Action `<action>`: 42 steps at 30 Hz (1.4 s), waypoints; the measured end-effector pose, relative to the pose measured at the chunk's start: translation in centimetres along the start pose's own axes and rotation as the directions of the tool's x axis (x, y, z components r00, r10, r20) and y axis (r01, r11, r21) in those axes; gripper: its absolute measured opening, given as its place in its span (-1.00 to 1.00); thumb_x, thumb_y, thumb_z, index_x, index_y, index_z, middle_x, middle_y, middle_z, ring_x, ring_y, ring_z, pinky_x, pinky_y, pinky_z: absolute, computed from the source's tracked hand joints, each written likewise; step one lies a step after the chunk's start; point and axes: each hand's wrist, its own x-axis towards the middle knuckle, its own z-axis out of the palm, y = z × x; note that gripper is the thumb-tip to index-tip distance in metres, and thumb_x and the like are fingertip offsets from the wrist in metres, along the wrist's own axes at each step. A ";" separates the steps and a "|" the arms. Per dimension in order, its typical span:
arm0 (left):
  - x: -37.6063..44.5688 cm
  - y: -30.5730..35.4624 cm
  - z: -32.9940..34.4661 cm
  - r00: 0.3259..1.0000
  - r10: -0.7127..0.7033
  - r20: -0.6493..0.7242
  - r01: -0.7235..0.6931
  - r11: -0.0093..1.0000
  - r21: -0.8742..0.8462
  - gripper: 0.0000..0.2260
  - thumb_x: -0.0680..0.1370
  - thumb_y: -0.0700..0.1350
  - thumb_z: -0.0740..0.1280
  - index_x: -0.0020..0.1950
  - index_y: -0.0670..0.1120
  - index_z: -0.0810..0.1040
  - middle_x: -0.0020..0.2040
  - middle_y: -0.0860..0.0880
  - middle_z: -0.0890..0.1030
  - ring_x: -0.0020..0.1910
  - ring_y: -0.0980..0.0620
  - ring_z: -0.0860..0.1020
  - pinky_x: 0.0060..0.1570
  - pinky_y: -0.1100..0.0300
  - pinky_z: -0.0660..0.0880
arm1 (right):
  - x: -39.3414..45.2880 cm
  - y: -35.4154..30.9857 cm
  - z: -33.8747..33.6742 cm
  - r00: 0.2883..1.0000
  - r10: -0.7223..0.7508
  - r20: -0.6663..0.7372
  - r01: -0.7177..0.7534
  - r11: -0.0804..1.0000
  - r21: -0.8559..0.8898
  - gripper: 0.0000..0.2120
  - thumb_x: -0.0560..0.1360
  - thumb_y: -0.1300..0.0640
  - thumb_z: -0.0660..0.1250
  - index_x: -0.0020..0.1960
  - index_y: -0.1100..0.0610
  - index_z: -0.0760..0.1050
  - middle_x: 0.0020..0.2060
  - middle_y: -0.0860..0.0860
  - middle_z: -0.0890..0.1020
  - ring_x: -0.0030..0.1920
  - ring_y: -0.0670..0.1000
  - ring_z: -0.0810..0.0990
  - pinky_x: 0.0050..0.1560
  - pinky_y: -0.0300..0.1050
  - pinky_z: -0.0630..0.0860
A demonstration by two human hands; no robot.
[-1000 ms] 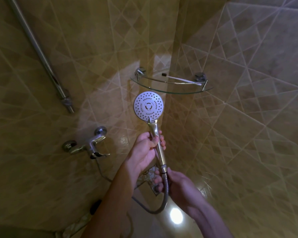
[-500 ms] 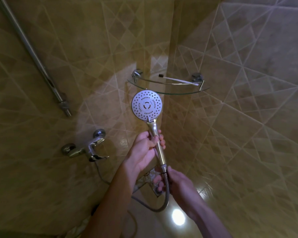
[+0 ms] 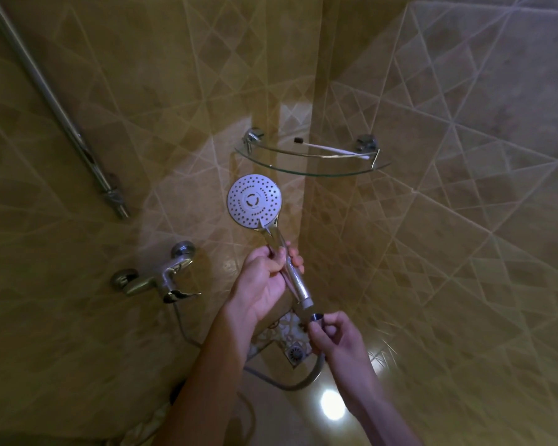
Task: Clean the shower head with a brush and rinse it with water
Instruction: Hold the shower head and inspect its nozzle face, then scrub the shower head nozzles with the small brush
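At the centre of the frame our left hand (image 3: 264, 278) is wrapped around the chrome handle of the shower head (image 3: 254, 201), fingers curled tight on the smooth metal, the round face turned toward us with its rings of small dark nozzle holes. Just below, our right hand (image 3: 334, 336) pinches the metal nut at the end of the hose (image 3: 300, 383), thumb and fingertips closed on it; the nut sits just under the handle's threaded end, and we cannot tell whether the two touch. The ribbed hose loops down and left across the lower frame. Above the shower head, a curved glass corner shelf (image 3: 310, 170) with chrome brackets carries a slim white brush (image 3: 331, 149) with a dark bristle tip. At left centre, a chrome mixer tap (image 3: 161, 278) juts from the wall; a steel rail (image 3: 55, 104) slants across the upper left. Glossy ochre tiles with pale diamond lines cover both walls, and a small square drain (image 3: 294, 353) shows between our wrists.
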 end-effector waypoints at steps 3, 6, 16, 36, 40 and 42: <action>-0.2 0.0 0.0 0.999 0.013 -0.029 -0.013 1.000 0.026 -0.83 0.57 -0.40 0.07 0.05 -0.26 0.41 -0.18 -0.16 0.47 -0.21 -0.04 0.47 -0.08 0.07 0.45 | 0.0 -0.1 -0.6 1.000 0.005 0.010 -0.005 0.999 -0.053 -0.92 0.52 0.34 0.33 -0.08 0.28 0.42 -0.33 0.10 0.38 -0.28 -0.03 0.41 -0.26 -0.32 0.44; -0.4 0.0 -0.2 0.997 0.019 -0.071 -0.015 0.998 0.067 -0.83 0.57 -0.41 0.09 0.07 -0.26 0.41 -0.16 -0.16 0.46 -0.20 -0.05 0.47 -0.07 0.06 0.45 | 0.0 -0.4 -1.0 1.000 -0.003 0.019 0.005 0.994 -0.105 -0.90 0.53 0.33 0.33 -0.04 0.33 0.42 -0.32 0.09 0.42 -0.27 0.01 0.40 -0.30 -0.32 0.40; -1.5 0.8 -1.6 0.984 0.121 -0.131 -0.096 0.978 0.187 -0.80 0.57 -0.45 0.06 0.04 -0.26 0.42 -0.20 -0.17 0.44 -0.24 -0.06 0.44 -0.11 0.04 0.43 | 1.4 -2.9 -1.9 0.990 -0.107 0.093 0.121 0.978 -0.170 -0.91 0.53 0.43 0.26 0.03 0.37 0.43 -0.41 -0.04 0.62 -0.33 -0.16 0.58 -0.25 -0.37 0.50; -5.0 4.3 -6.6 0.942 0.294 -0.161 -0.240 0.927 0.288 -0.80 0.38 -0.34 0.24 -0.01 -0.26 0.42 -0.29 -0.14 0.48 -0.35 0.00 0.48 -0.30 0.16 0.49 | 5.9 -9.6 2.7 0.936 -0.255 0.241 0.303 0.934 -0.187 -0.81 0.53 0.30 0.28 0.12 0.26 0.56 -0.11 0.23 0.71 -0.17 0.11 0.69 -0.09 -0.24 0.60; -5.9 6.0 -7.8 0.920 0.346 -0.182 -0.285 0.913 0.293 -0.84 0.37 -0.35 0.29 -0.07 -0.28 0.43 -0.36 -0.12 0.50 -0.44 0.02 0.48 -0.38 0.18 0.48 | 6.8 -12.5 6.0 0.882 -0.402 0.247 0.440 0.889 -0.124 -0.45 0.35 -0.14 0.48 0.13 0.26 0.56 -0.10 0.23 0.70 -0.19 0.10 0.70 -0.11 -0.19 0.62; -6.3 6.5 -8.2 0.902 0.390 -0.185 -0.314 0.887 0.340 -0.90 0.47 -0.43 0.26 -0.08 -0.28 0.45 -0.34 -0.14 0.51 -0.42 -0.01 0.48 -0.36 0.16 0.47 | 7.5 -14.0 7.5 0.853 -0.459 0.247 0.498 0.859 -0.122 -0.61 0.45 0.00 0.40 0.13 0.27 0.56 -0.10 0.24 0.69 -0.19 0.12 0.69 -0.11 -0.16 0.64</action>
